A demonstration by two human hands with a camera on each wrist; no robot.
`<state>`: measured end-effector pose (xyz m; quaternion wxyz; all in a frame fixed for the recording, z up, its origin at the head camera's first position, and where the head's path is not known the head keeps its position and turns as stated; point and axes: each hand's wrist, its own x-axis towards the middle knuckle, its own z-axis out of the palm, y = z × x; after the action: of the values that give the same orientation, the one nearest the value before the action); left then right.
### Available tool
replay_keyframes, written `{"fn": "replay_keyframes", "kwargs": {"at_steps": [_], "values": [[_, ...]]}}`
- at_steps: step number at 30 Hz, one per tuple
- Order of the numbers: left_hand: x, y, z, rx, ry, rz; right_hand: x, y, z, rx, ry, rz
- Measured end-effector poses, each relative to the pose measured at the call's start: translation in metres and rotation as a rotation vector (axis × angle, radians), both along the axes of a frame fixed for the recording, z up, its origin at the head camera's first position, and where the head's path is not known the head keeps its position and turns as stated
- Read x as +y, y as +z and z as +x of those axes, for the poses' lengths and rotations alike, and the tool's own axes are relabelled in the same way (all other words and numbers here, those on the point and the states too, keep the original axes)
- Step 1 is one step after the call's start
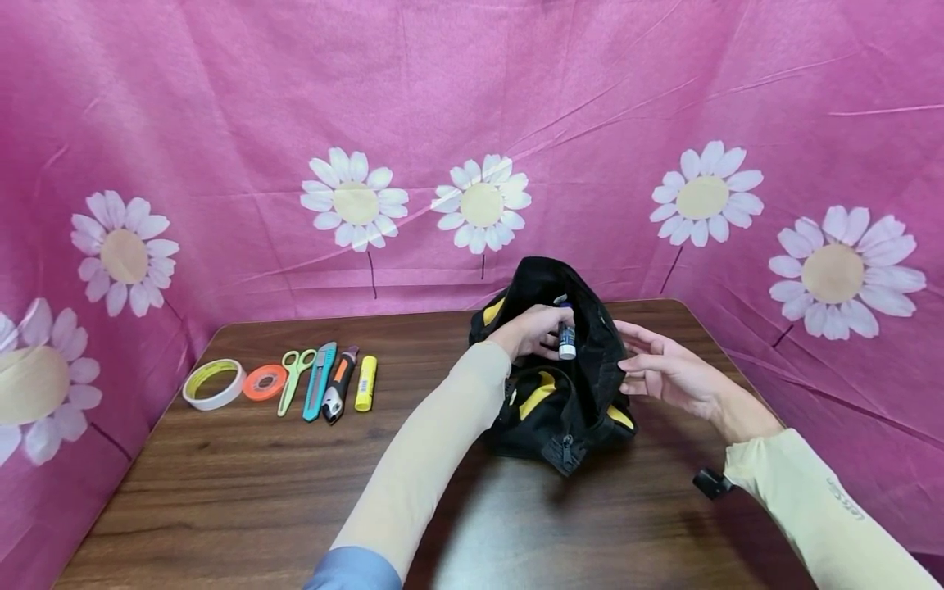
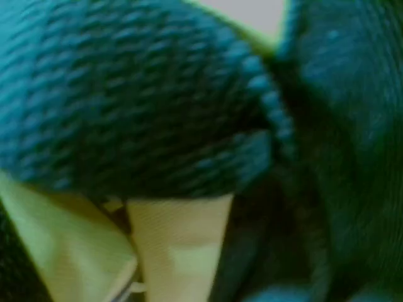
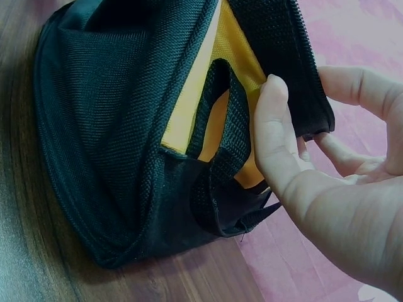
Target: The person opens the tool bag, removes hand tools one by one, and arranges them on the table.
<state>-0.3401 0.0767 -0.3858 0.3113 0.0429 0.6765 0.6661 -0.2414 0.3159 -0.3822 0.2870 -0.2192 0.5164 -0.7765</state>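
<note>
A black and yellow fabric bag (image 1: 516, 434) stands on the table with its zipped mouth held wide. My left hand (image 1: 534, 329) reaches into that mouth, its fingers around a small dark-blue tube with a white end (image 1: 566, 342). At the bag's right side, my right hand (image 1: 674, 375) pinches the edge of the opening; the right wrist view has the thumb (image 3: 272, 119) on one face of the flap and fingers behind it. Close, blurred black webbing (image 2: 126, 94) and yellow cloth (image 2: 179, 251) fill the left wrist view, and the left hand is not visible there.
On the left of the wooden table (image 1: 243, 492) lie a white tape roll (image 1: 228, 401), an orange tape roll (image 1: 250, 390), green scissors (image 1: 292, 381), a teal cutter (image 1: 317, 385), an orange-black cutter (image 1: 338, 389) and a yellow glue stick (image 1: 365, 383). Pink flowered cloth (image 1: 413, 98) hangs behind.
</note>
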Motion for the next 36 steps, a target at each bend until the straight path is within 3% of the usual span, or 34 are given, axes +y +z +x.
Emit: {"fn": "replay_keyframes", "kwargs": {"at_steps": [11, 18, 27, 36], "values": [[-0.024, 0.044, 0.008, 0.08, -0.072, 0.02, -0.003, 0.0, -0.003, 0.003, 0.008, -0.011], [-0.053, 0.062, 0.02, 0.116, -0.129, 0.074, -0.002, 0.0, -0.006, 0.0, 0.037, -0.034], [-0.094, 0.073, 0.033, 0.118, -0.099, 0.176, 0.0, -0.002, -0.008, -0.001, 0.047, -0.044], [-0.147, 0.062, 0.054, 0.115, -0.036, 0.194, -0.004, -0.005, -0.007, -0.033, 0.075, -0.073]]}}
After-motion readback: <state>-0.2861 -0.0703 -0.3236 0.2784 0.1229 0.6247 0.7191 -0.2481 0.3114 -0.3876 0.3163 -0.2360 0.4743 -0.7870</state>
